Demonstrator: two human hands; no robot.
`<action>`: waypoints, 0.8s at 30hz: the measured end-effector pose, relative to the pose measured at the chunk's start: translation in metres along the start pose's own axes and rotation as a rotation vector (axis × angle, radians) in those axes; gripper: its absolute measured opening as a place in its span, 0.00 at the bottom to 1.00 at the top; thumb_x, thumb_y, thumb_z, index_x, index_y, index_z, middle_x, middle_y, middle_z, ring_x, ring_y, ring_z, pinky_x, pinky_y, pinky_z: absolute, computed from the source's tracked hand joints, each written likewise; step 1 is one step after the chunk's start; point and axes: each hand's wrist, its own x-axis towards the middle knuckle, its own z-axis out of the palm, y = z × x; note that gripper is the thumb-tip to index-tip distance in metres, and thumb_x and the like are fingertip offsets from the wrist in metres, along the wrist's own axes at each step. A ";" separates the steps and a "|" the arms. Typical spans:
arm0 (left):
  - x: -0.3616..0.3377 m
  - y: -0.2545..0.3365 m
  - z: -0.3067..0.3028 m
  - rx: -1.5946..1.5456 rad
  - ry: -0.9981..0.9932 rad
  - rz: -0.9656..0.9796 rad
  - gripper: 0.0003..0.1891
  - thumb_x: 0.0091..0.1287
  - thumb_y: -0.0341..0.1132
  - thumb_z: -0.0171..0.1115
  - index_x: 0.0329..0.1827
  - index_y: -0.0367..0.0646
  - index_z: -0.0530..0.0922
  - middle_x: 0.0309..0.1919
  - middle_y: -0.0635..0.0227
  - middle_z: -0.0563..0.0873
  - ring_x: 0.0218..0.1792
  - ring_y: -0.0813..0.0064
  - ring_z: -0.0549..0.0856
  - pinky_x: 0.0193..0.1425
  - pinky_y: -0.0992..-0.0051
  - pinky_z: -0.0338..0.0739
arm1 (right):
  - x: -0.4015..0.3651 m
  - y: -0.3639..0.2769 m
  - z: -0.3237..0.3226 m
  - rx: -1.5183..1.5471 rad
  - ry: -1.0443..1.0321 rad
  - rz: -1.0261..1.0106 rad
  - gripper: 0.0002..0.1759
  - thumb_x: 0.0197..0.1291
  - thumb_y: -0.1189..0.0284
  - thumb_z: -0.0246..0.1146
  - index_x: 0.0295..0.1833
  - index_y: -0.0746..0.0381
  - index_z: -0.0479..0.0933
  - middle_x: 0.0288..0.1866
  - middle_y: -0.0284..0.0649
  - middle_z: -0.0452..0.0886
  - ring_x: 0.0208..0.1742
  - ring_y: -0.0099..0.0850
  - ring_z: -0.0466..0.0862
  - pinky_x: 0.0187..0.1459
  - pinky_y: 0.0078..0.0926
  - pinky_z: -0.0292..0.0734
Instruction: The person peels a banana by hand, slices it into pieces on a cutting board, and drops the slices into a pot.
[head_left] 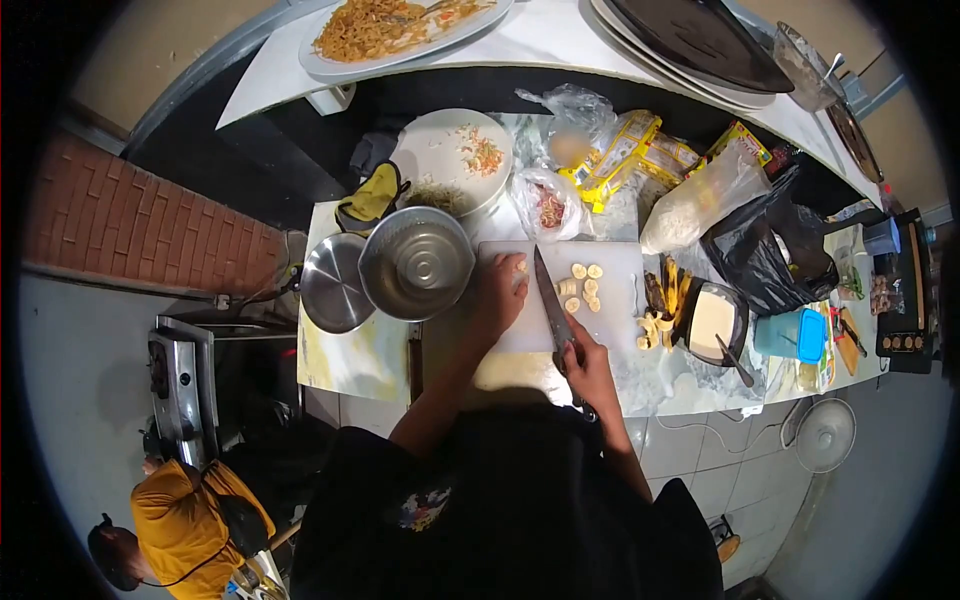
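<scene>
My right hand (588, 366) is wrapped round the handle of a large kitchen knife (551, 297), whose blade points away across the white cutting board (612, 335). To the left of the blade, my left hand (502, 300) rests on the board with its fingers curled round a piece of banana (521, 267), mostly covered by the fingers. Several round banana slices (579, 271) lie on the board to the right of the knife. Just off the board's right side are banana peels (664, 296), beside a black bowl of pale batter (712, 322) with a spoon in it.
A steel pot (416, 264) and a lid (336, 283) stand left of the board. Behind are a white plate (470, 140) with shreds, yellow packets (622, 160) and a black plastic bag (768, 245). A blue-lidded container (790, 335) sits right. Another person (190, 515) is at lower left.
</scene>
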 end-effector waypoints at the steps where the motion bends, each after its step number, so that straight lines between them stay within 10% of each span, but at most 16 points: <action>1: 0.002 0.000 0.001 0.000 0.002 0.004 0.23 0.54 0.22 0.67 0.56 0.36 0.77 0.44 0.53 0.79 0.45 0.52 0.82 0.54 0.60 0.77 | 0.001 0.001 0.000 -0.044 0.009 -0.026 0.28 0.68 0.82 0.54 0.73 0.63 0.68 0.19 0.33 0.67 0.21 0.19 0.63 0.26 0.21 0.64; 12: 0.001 -0.009 0.004 0.006 -0.030 -0.010 0.15 0.57 0.21 0.65 0.47 0.39 0.78 0.46 0.52 0.79 0.47 0.47 0.81 0.52 0.59 0.77 | 0.000 0.001 0.003 -0.116 0.019 -0.082 0.27 0.66 0.82 0.56 0.71 0.61 0.70 0.19 0.42 0.67 0.21 0.24 0.65 0.27 0.27 0.67; 24: -0.004 -0.013 -0.001 -0.049 -0.005 -0.046 0.12 0.58 0.21 0.66 0.45 0.40 0.81 0.39 0.55 0.84 0.40 0.51 0.85 0.46 0.61 0.80 | -0.001 -0.006 0.002 -0.319 0.029 -0.138 0.31 0.65 0.81 0.57 0.75 0.59 0.66 0.24 0.57 0.77 0.27 0.55 0.80 0.34 0.38 0.76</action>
